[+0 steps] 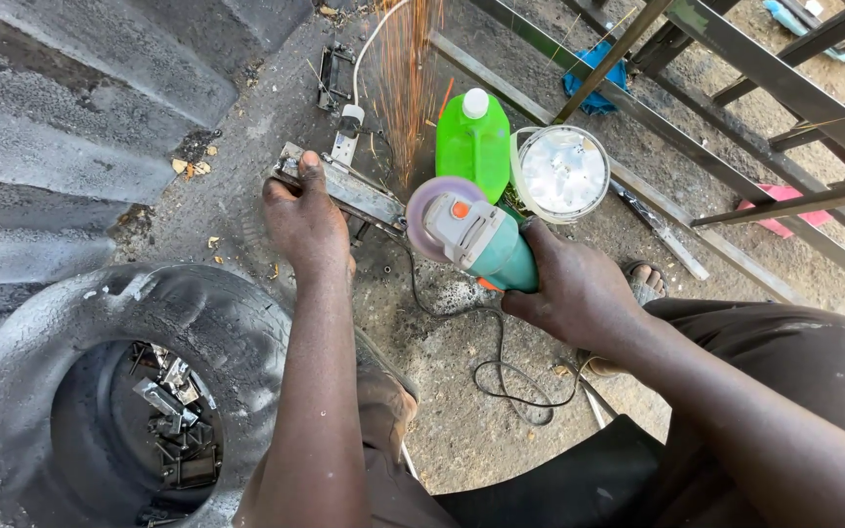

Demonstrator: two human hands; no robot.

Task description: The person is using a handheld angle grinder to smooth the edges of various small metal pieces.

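We see the left hand (305, 220) pressed down on a flat metal bar (344, 188) that lies on the concrete ground (462, 411), its fingers curled over the bar's near end and holding it fast. The right hand (574, 288) has its fingers wrapped tight around the body of a teal grinder (481, 240), whose disc guard (432, 210) sits at the bar's right end. A stream of orange sparks (408, 78) shoots away from us from that spot; the disc itself is hidden behind the guard, so we take it to be touching the bar but cannot see the contact. The grinder's black cord (501, 376) loops over the ground between the arms.

Just beyond the grinder stand a green jug (471, 142) with a white cap and, touching it on the right, a clear round tub (561, 171). A worn tyre (119, 391) lies at lower left with metal scraps (173, 420) inside it. Corrugated sheet (61, 127) fills the upper left, and a dark steel frame (784, 88) crosses the upper right. A sandalled foot (645, 282) shows beside the right wrist.
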